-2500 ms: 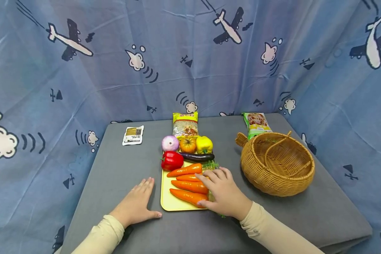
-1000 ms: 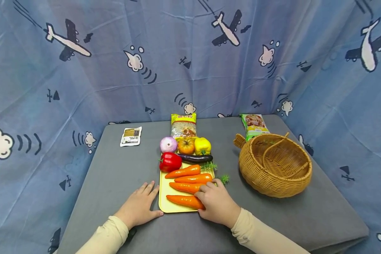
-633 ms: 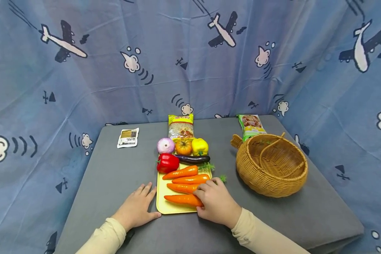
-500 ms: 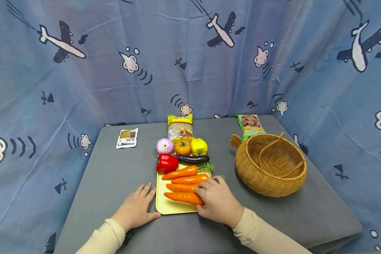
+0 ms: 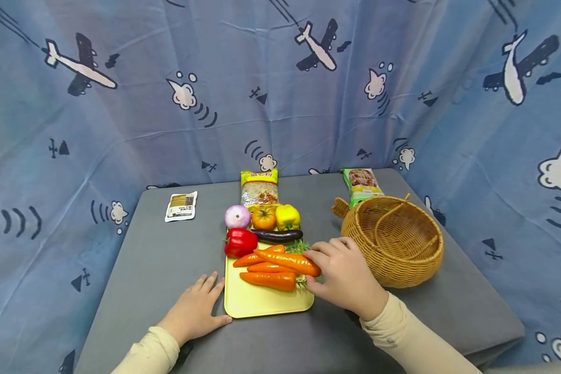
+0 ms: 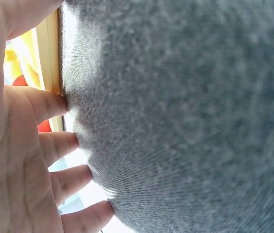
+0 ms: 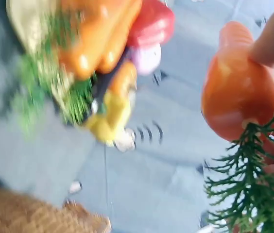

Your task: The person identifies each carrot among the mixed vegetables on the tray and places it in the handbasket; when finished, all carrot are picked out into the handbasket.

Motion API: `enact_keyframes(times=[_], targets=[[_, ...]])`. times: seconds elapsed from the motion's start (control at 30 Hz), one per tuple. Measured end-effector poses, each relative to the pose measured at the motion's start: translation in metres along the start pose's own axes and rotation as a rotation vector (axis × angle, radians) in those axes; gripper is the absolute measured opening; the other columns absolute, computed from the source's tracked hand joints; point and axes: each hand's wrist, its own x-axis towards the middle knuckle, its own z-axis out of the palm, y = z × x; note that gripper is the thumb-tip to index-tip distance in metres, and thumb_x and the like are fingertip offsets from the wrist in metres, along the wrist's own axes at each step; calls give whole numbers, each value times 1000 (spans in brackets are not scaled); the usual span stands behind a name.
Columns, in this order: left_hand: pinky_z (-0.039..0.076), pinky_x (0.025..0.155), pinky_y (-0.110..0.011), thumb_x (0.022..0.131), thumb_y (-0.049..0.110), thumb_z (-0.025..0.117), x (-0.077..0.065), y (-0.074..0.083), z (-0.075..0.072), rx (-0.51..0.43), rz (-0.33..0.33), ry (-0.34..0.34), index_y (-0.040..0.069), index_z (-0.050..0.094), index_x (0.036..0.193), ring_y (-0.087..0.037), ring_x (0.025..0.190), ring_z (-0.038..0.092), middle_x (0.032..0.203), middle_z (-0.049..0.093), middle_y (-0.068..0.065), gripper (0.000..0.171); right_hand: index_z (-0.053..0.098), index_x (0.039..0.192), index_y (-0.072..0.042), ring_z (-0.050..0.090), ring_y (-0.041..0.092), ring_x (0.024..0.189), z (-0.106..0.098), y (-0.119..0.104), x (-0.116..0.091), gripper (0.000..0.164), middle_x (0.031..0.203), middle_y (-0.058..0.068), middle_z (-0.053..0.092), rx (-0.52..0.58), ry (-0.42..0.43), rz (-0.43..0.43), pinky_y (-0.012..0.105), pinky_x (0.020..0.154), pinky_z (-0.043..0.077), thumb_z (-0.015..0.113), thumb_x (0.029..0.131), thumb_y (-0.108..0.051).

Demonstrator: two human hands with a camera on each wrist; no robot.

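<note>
My right hand point(image 5: 348, 272) pinches the thick end of an orange carrot point(image 5: 292, 261), raised over the yellow tray point(image 5: 266, 306) with its tip pointing left. In the right wrist view, thumb and fingers hold that carrot point(image 7: 239, 92) and its green leafy top point(image 7: 248, 179) hangs below them. Beneath it, several carrots point(image 5: 267, 280) lie on the tray. My left hand point(image 5: 194, 309) rests on the grey table with fingers spread, alongside the tray's left edge. The left wrist view shows its fingertips on the cloth near the tray wall point(image 6: 49, 48).
A wicker basket point(image 5: 392, 249) stands right of the tray. Toward the tray's back lie a red pepper point(image 5: 240, 242), eggplant point(image 5: 277, 236), onion point(image 5: 237, 216), orange tomato-like vegetable point(image 5: 264, 218) and yellow pepper point(image 5: 287, 217). Behind are a yellow bag point(image 5: 259, 188), green packet point(image 5: 361, 184) and white pouch point(image 5: 181, 206).
My right hand reached the front carrot, gripped its thick end, then lifted it up and to the right. My left hand stays by the tray. The head view has shifted slightly.
</note>
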Motion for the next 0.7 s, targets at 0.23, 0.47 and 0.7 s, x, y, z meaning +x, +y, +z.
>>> enact_keyframes(times=[0.23,0.47,0.7], targets=[[40,113,-66,91,63,78,-1,-1,0,-1,7,2,2,51,158,-51,149,39,165,40,-24,94,83,109,-10,67,26,85,-23,31,-13,41,101,5,76,-44,60,63,54,87,49,86,74,-31],[40,113,-65,90,62,79,0,-2,0,-13,16,3,1,53,157,-50,149,39,164,41,-25,94,83,107,-6,67,34,84,-42,60,-25,39,100,11,76,-113,121,145,56,80,49,80,76,-31],[41,113,-65,90,63,78,-1,-2,0,-11,16,10,1,53,156,-51,148,39,164,41,-25,95,82,108,-4,65,37,83,-62,85,-35,42,99,14,75,-166,173,292,58,72,45,75,78,-33]])
